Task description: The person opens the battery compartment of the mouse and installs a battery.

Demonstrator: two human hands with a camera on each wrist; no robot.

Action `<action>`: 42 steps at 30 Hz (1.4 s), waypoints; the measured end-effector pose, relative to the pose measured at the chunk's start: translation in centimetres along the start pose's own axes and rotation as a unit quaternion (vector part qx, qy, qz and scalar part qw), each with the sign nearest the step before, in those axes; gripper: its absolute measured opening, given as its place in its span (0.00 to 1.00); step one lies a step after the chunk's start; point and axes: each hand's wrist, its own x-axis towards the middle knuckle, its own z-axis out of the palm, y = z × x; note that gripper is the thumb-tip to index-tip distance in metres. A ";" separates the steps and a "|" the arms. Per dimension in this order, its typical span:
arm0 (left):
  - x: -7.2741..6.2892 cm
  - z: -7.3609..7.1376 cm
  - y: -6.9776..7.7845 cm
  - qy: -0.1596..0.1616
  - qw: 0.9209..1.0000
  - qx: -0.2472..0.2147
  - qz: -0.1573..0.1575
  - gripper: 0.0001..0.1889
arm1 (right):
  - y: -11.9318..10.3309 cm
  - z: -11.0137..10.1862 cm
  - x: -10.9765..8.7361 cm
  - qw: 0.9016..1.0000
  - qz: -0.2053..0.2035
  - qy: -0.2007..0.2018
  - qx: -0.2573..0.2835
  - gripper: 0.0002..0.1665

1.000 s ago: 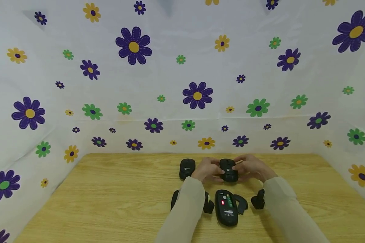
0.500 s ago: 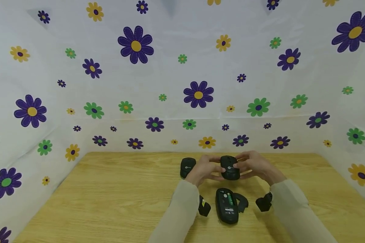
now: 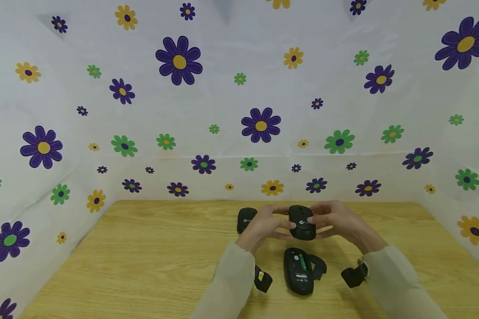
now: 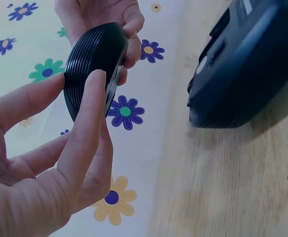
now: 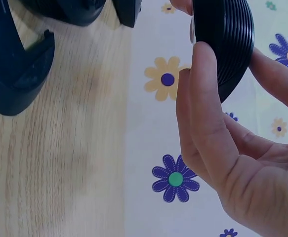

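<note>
A black computer mouse [image 3: 302, 221] is held up between both hands over the back of the table, its top facing the head camera. My left hand [image 3: 266, 226] grips its left side, thumb on the top and fingers along the edge and underside. From the other side my right hand [image 3: 340, 221] pinches it the same way. In the left wrist view the ribbed side of the mouse [image 4: 92, 66] shows between the fingers. Below the hands, a second mouse [image 3: 297, 272] lies upside down with its battery bay uncovered. Its curved black cover [image 3: 318, 266] lies against its right side.
Another black mouse [image 3: 245, 219] rests right side up at the back, partly behind the left hand. Black wrist cameras [image 3: 263, 280] hang below both sleeves. A flower-printed white sheet [image 3: 223, 88] rises behind the wooden table [image 3: 151, 257].
The held mouse has come up from the table, both hands still on it. My forearms have spread apart. A red light on the upturned mouse, lit a second ago, no longer shows.
</note>
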 end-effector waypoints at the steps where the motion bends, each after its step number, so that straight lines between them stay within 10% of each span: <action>1: -0.2 0.0 0.0 -0.001 1.000 0.002 0.004 0.28 | 0.0 0.1 -0.1 1.000 -0.005 -0.002 0.002 0.35; 42: -7.5 -1.0 -0.6 -0.006 0.997 -0.037 0.072 0.32 | -0.6 3.5 -3.8 0.992 -0.070 -0.059 0.086 0.38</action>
